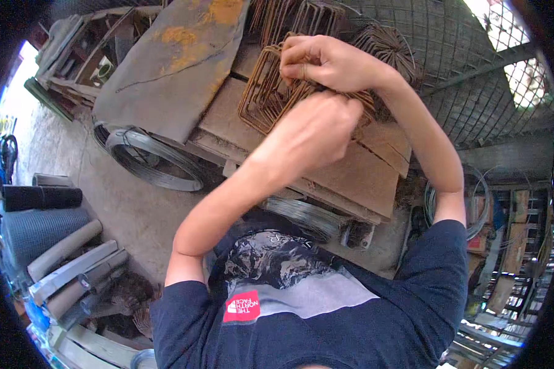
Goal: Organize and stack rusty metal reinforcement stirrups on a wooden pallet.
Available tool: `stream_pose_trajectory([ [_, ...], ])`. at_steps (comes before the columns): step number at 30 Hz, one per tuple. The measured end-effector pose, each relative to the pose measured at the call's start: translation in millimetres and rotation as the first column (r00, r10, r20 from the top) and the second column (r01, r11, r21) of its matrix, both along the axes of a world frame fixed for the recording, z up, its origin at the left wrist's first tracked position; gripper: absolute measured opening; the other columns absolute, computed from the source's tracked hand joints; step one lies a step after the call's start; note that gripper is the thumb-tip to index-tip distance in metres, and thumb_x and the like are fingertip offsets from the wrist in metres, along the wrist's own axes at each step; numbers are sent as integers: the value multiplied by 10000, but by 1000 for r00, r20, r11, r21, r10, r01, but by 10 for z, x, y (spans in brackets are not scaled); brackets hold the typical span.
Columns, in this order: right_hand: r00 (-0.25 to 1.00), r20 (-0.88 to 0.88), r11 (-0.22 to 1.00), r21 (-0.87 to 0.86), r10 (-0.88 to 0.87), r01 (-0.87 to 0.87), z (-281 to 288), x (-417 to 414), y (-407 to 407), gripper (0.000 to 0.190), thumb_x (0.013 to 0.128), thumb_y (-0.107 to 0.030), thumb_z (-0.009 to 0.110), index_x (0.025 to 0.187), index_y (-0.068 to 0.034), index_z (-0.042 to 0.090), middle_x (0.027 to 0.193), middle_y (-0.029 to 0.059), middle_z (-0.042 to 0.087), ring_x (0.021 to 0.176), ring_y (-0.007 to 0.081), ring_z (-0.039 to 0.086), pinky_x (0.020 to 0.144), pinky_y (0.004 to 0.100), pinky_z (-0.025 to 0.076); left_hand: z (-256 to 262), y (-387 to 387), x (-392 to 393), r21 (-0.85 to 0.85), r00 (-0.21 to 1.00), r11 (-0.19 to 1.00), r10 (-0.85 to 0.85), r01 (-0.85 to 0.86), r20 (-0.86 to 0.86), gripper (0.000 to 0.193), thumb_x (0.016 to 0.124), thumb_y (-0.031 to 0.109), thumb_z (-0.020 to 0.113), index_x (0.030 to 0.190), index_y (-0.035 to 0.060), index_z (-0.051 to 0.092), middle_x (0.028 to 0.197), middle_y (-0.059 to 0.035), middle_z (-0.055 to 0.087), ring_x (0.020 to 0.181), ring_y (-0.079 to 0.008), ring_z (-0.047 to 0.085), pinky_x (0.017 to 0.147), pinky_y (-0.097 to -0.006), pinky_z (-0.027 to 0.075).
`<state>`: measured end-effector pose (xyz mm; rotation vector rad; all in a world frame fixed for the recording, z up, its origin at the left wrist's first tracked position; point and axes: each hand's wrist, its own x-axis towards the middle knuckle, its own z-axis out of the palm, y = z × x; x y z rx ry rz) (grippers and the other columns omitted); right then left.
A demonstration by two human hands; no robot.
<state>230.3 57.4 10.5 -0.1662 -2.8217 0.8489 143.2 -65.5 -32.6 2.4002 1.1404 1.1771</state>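
Observation:
A bundle of rusty bent-rod stirrups, rectangular in shape, lies on a brown wooden tabletop. My left hand is closed like a fist over the near side of the bundle, its fingers hidden beneath. Just beyond it, my right hand has its fingers curled in towards the thumb, above the far part of the rods. Whether a thin wire is between those fingers I cannot tell. Both forearms cross above the table, and part of the bundle is covered by the hands.
More bent rods are piled behind. A grey, yellow-stained sheet covers the table's left part. Coils of wire and another wire coil sit below the front edge. Rolls of mesh stand at left; a wire grille borders the right.

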Motion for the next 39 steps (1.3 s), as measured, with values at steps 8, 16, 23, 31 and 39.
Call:
stream_pose_trajectory([
  [8, 926, 48, 914, -151, -374, 377, 144, 192, -185, 201, 921, -153, 565, 984, 26, 628, 832, 56, 653, 755, 106, 567, 696, 265, 473, 99, 18, -299, 118, 980, 989, -60, 84, -190, 148, 807, 61, 537, 914, -17, 473, 855, -199, 583, 848, -354, 600, 731, -431, 485],
  [16, 817, -25, 801, -219, -576, 557, 43, 256, -160, 231, 933, -181, 567, 1026, 18, 637, 911, 62, 683, 835, 107, 596, 769, 267, 487, 170, 340, -553, 356, 931, 923, -7, 146, -365, 240, 771, 49, 547, 1003, 74, 491, 812, -113, 605, 827, -286, 642, 713, -381, 520],
  [23, 744, -102, 726, -339, -661, 598, 25, 309, -267, 239, 945, -222, 580, 980, 11, 621, 845, -27, 614, 768, 48, 527, 700, 219, 468, 31, 436, -538, 474, 988, 872, -59, 120, -142, 312, 771, 11, 552, 1062, 119, 522, 945, -115, 585, 874, -283, 622, 717, -375, 534],
  [31, 723, -79, 687, -396, -686, 609, 18, 294, -190, 184, 931, -152, 571, 994, 2, 649, 842, -3, 637, 762, 63, 555, 709, 235, 477, -148, 631, -446, 425, 891, 904, -232, 49, 391, 295, 765, -65, 638, 1032, 36, 561, 997, -124, 613, 878, -287, 647, 724, -338, 527],
  [39, 823, 28, 789, -269, -567, 552, 193, 247, -110, 219, 938, -186, 563, 934, 24, 624, 816, 22, 631, 763, 85, 546, 715, 262, 470, -202, 692, -474, 398, 879, 900, -325, 175, 348, 232, 748, -75, 658, 950, 36, 677, 996, -112, 662, 865, -249, 670, 757, -326, 533],
])
